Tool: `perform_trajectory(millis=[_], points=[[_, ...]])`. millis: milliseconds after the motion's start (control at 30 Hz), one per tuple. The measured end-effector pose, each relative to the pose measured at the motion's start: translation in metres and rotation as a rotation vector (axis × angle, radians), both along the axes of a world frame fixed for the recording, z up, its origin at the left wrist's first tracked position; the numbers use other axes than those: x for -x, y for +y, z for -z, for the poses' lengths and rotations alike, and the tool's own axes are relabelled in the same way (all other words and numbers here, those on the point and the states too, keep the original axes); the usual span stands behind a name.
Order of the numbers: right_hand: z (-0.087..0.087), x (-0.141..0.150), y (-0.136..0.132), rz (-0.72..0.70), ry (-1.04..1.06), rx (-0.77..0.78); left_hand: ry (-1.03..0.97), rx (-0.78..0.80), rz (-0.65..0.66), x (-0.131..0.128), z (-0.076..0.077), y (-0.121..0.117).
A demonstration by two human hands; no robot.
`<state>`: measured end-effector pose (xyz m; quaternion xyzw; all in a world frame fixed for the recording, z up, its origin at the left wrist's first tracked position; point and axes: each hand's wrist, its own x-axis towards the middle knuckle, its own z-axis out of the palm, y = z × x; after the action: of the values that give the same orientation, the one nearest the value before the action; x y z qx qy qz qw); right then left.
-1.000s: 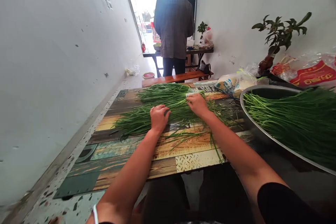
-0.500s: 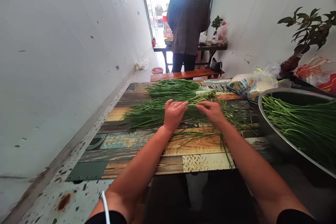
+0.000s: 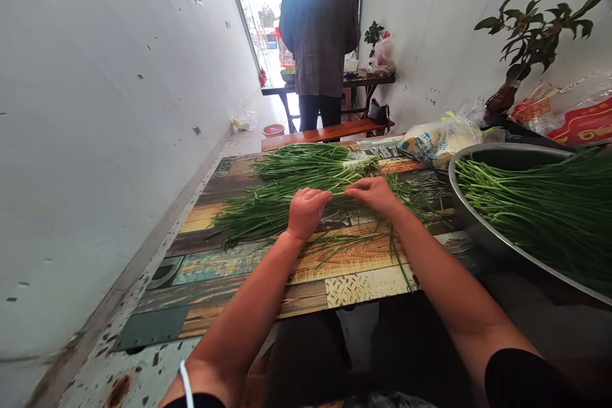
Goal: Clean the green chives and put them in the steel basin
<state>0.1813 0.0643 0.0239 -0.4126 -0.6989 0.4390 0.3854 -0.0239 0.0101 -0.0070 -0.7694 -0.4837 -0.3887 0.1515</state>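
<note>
Long green garlic chives lie in a loose pile across the table, with a second bundle behind it, a pale band near its stem ends. My left hand is closed around a few chives at the near side of the pile. Just to its right, my right hand pinches the pale stem ends of the same chives between thumb and fingers. The short gap between both hands shows the stems. Loose trimmings and stray leaves are scattered around my right hand and forearm.
A large metal basin full of chives stands at the right. Behind it are a plastic-bagged package and a potted plant. A person stands at a far table, beyond a wooden bench.
The whole view has shifted, so things appear further left. My hands stay close together on the chives, and the left fingers look more curled.
</note>
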Motion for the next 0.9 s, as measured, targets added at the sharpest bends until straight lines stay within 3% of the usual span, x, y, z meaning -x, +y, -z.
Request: perform_trajectory(millis=[100,233,400,500,567,633,733,800,900], points=[[-0.004,-0.006,0.002,0.002,-0.003,0.081,0.019,-0.034,0.013,-0.002,-0.002,0.000],[-0.002,-0.003,0.000,0.058,-0.149,-0.076,0.073,-0.066,-0.057,-0.006,-0.005,-0.001],[0.002,-0.001,0.004,0.368,-0.216,-0.266,0.158,-0.081,-0.035,-0.013,-0.005,-0.002],[0.004,-0.009,0.013,0.557,-0.168,-0.256,0.168,-0.109,-0.055,-0.013,-0.004,-0.002],[0.005,-0.013,0.017,0.601,-0.141,-0.209,0.156,-0.121,-0.067,-0.011,-0.004,-0.002],[0.006,-0.013,0.017,0.592,-0.106,-0.202,0.142,-0.119,-0.071,-0.010,-0.005,-0.002],[0.006,-0.006,0.011,0.488,-0.035,-0.310,0.133,-0.116,-0.080,-0.010,-0.005,-0.002],[0.004,-0.001,0.005,0.288,-0.060,-0.382,0.129,-0.107,-0.078,-0.009,-0.005,-0.001],[-0.003,0.002,-0.003,0.009,-0.262,-0.417,0.114,-0.062,-0.054,-0.006,-0.005,0.000]])
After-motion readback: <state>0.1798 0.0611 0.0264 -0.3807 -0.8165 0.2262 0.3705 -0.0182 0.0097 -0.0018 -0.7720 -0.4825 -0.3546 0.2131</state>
